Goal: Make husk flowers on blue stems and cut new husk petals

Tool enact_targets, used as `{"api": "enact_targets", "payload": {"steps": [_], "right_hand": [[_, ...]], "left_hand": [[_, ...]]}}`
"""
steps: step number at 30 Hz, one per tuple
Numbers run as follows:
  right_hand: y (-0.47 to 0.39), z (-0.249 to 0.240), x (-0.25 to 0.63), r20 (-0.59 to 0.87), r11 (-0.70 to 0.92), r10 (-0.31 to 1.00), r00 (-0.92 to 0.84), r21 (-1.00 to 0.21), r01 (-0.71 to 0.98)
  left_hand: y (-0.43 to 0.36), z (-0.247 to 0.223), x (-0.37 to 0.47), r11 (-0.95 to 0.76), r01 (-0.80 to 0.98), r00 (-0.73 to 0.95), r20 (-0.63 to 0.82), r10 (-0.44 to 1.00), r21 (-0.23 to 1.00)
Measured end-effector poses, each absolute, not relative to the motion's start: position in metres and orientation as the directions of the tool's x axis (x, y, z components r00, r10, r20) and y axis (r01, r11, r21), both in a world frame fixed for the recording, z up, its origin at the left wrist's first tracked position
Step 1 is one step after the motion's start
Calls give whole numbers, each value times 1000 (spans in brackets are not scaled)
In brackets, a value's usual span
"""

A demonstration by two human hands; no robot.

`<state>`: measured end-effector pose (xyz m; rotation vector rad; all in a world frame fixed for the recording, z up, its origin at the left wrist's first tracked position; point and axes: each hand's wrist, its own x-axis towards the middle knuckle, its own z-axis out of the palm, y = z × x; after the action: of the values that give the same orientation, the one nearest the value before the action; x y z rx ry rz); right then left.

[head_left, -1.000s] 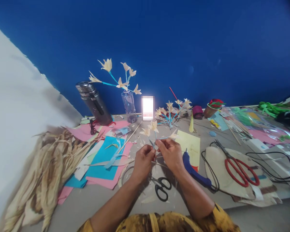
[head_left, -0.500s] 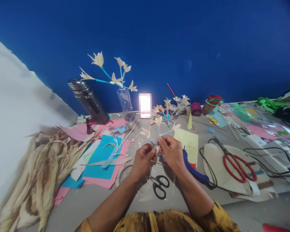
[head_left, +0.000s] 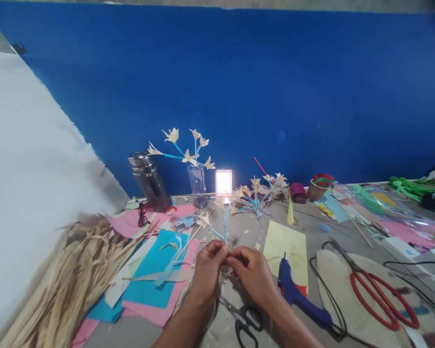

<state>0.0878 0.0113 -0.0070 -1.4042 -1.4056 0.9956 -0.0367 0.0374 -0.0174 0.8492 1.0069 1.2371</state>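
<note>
A: Changes since the earlier frame?
B: View: tilted upward, more of the blue wall (head_left: pixel 217 72) showing. Right hand (head_left: pixel 252 271): lowered from the branches to the stem's lower end. Flower sprig (head_left: pixel 225 228): branches drawn closer together.

A: Hands and sprig, present state?
B: Left hand (head_left: pixel 208 268), one: thumb and fingers pinching the sprig near its base. Right hand: fingertips pressed together just beside the left thumb; anything between them hidden. Sprig, one: upright above both hands, over the desk (head_left: pixel 130 333); one blossom leaning left, the others overlapping, count unclear.

A: Remaining stock?
B: Clear bottle (head_left: pixel 197 191), one, bearing six pale blossoms (head_left: pixel 172 135). Dark flask (head_left: pixel 152 186), one, left of the bottle. Scissors, two pairs: black-handled scissors (head_left: pixel 239 315), below the hands; red-handled scissors (head_left: pixel 355 270), far right. Blue glue gun (head_left: pixel 297 295), one, partly over one yellow sheet (head_left: pixel 290 241). Cup (head_left: pixel 314 192), one, holding something red.
</note>
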Motion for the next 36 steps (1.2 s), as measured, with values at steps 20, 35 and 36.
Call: {"api": "enact_targets", "payload": {"steps": [20,35,36], "right_hand": [[31,18,112,122,88,944,305,-988,123],[29,11,113,132,115,907,400,-991,67],[28,11,113,135,117,908,396,-991,71]], "left_hand": [[21,-10,-21,240,-191,192,-204,960,952],[20,-6,-18,307,-328,176,-261,949,893],[20,-5,-18,313,-332,184,-265,947,890]]}}
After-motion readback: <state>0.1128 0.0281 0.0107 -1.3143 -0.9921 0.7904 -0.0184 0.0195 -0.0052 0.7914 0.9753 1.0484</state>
